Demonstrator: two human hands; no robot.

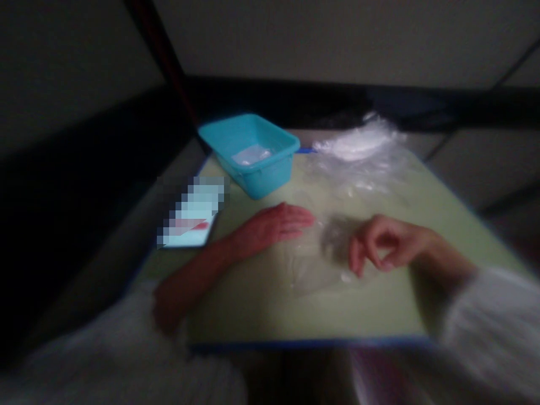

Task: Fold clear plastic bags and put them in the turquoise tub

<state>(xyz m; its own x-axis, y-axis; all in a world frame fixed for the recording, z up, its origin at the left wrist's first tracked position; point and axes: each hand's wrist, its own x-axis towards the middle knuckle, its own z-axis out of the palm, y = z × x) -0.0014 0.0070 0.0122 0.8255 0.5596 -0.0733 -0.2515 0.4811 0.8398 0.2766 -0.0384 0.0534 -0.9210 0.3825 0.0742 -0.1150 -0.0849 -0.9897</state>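
The picture is blurred. My left hand [274, 225] lies flat on the pale green table [261, 304], fingers stretched out toward a clear plastic bag [320, 264]. Its fingertips touch or nearly touch the bag's left edge. My right hand [388, 244] hovers over the bag's right side with fingers curled in a pinch; whether it grips the plastic is not plain. A dark greyish patch [337, 239] shows in or under the bag between my hands.
A turquoise plastic tub [253, 154] stands at the table's back left with something pale inside. A heap of clear plastic bags [358, 149] lies at the back right. A flat phone-like object [192, 214] rests at the left edge. The table has a blue rim.
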